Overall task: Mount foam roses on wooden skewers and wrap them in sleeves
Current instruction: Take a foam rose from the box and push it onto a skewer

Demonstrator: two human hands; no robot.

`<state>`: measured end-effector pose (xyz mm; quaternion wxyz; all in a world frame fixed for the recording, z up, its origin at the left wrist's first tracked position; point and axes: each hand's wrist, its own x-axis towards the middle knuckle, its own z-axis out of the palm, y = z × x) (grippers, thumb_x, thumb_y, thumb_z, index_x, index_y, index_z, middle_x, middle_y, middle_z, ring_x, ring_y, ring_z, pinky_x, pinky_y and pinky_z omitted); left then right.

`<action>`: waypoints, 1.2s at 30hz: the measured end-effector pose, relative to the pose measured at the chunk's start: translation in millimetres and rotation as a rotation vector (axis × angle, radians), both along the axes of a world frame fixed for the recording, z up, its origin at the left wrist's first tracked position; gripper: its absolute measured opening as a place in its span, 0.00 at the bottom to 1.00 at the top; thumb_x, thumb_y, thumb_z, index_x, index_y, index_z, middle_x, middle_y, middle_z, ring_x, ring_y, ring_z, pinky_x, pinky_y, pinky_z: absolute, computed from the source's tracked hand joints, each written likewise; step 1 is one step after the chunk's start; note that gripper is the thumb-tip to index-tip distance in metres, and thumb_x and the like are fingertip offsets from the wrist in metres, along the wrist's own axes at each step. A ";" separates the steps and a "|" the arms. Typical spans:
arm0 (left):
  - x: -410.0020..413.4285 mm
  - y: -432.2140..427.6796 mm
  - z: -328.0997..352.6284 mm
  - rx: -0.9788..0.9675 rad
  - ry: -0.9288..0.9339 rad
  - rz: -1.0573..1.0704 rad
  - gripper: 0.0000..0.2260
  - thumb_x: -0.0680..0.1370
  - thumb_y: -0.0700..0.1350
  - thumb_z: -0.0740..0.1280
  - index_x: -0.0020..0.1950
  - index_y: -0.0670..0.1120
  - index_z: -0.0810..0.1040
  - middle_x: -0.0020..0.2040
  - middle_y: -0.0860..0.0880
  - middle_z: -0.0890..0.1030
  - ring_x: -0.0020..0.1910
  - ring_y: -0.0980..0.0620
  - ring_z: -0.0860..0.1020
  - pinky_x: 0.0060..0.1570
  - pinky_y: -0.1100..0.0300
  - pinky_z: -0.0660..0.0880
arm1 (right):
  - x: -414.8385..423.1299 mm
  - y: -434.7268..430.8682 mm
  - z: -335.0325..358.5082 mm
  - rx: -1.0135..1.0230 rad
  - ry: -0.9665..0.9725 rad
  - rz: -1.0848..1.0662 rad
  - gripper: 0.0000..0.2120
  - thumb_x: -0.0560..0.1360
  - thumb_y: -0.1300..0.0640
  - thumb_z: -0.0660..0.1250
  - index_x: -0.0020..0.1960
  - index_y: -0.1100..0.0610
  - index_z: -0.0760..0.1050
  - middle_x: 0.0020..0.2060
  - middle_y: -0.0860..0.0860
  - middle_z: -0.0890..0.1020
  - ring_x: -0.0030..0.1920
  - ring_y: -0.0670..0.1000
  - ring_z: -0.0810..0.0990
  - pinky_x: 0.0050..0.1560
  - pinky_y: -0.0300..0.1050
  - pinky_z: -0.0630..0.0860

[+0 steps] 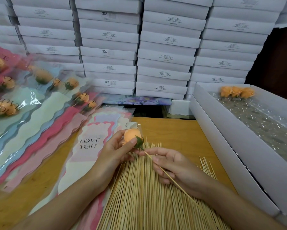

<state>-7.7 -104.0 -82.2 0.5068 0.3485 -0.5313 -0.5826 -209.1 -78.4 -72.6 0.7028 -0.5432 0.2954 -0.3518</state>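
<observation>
- L hand (116,146) gripped the foam rose (131,136), fingers and thumb curled round the bloom, green base facing R, just above the skewer pile (147,196).
- R hand (172,165) pinched one skewer (166,174) near its tip, other fingers loosely curled. The tip met the rose's base.
- Step looked like pushing the skewer in. Best approach was prob. to keep it in line w/ the stem stub, pinch close to the tip so it couldn't bow, push straight, hold the bloom lightly so the petals weren't crushed, and stop before the point came thru the top.
- LOVE YOU sleeve (88,150) lay just L of the hands, on a fanned stack, ready for wrapping.
- Wrapped roses (6,107) lay far L. Spare roses (236,92) sat at the far end of the open box (222,130) to the R.
- Poss. snag: the long tail could've caught loose skewers underneath.
</observation>
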 end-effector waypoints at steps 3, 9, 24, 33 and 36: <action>-0.1 0.5 0.0 -0.009 -0.013 -0.008 0.14 0.73 0.53 0.71 0.58 0.52 0.79 0.53 0.45 0.83 0.46 0.49 0.83 0.43 0.60 0.78 | -0.4 -0.4 -1.5 -0.009 -0.007 0.004 0.14 0.80 0.58 0.62 0.64 0.58 0.77 0.29 0.46 0.74 0.24 0.41 0.65 0.28 0.34 0.70; -3.0 1.6 0.9 -0.018 -0.021 0.001 0.15 0.73 0.50 0.70 0.59 0.48 0.78 0.51 0.45 0.84 0.44 0.51 0.83 0.39 0.64 0.77 | -1.4 -3.1 -6.4 -0.012 -0.024 0.004 0.13 0.79 0.57 0.64 0.63 0.58 0.78 0.30 0.47 0.74 0.24 0.41 0.65 0.29 0.35 0.71; -5.2 4.2 7.1 -0.002 -0.003 -0.005 0.20 0.71 0.49 0.70 0.60 0.41 0.77 0.48 0.45 0.82 0.39 0.52 0.78 0.38 0.63 0.76 | -1.9 -2.9 -6.0 -0.004 -0.089 -0.009 0.23 0.75 0.55 0.68 0.68 0.58 0.68 0.29 0.47 0.75 0.25 0.41 0.67 0.32 0.36 0.72; 28.0 -9.5 54.3 -0.018 0.176 0.100 0.13 0.72 0.45 0.69 0.54 0.44 0.80 0.43 0.48 0.82 0.32 0.58 0.75 0.30 0.67 0.73 | -6.2 3.4 5.9 -0.047 -0.111 0.113 0.13 0.78 0.57 0.67 0.62 0.57 0.75 0.29 0.44 0.76 0.25 0.40 0.66 0.31 0.33 0.70; 48.7 -19.8 66.8 -0.032 0.243 0.157 0.05 0.73 0.45 0.67 0.40 0.49 0.83 0.38 0.52 0.81 0.28 0.59 0.73 0.28 0.69 0.71 | -4.1 5.6 7.9 -0.072 -0.078 0.118 0.08 0.78 0.56 0.67 0.56 0.54 0.78 0.27 0.42 0.75 0.26 0.41 0.64 0.31 0.34 0.67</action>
